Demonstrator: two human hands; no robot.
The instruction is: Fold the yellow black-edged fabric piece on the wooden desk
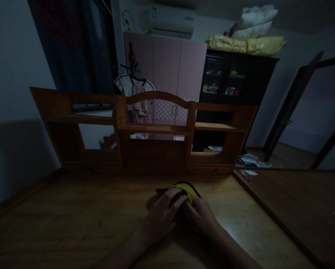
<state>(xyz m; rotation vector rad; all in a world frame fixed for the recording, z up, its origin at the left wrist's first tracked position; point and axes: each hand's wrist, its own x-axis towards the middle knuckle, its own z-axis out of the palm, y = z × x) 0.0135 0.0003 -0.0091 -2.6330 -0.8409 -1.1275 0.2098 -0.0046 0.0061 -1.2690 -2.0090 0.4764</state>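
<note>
A yellow piece with a curved black edge (187, 187) is between my hands, low over the wooden tabletop (72, 220). It looks like soft fabric, but its kind is hard to make out in the dim light. My left hand (164, 209) is closed over its dark left part, fingers bent around it. From the other side, my right hand (202, 215) pinches the near right edge with thumb and fingers. Both hands cover much of the piece, and a dark pointed end sticks out to the left.
A wooden shelf unit (153, 157) with open compartments and small drawers stands along the far edge of the tabletop. On the left is a white wall (13, 112). A raised wooden edge (268, 213) runs along the right side. Papers (251, 160) lie beyond it.
</note>
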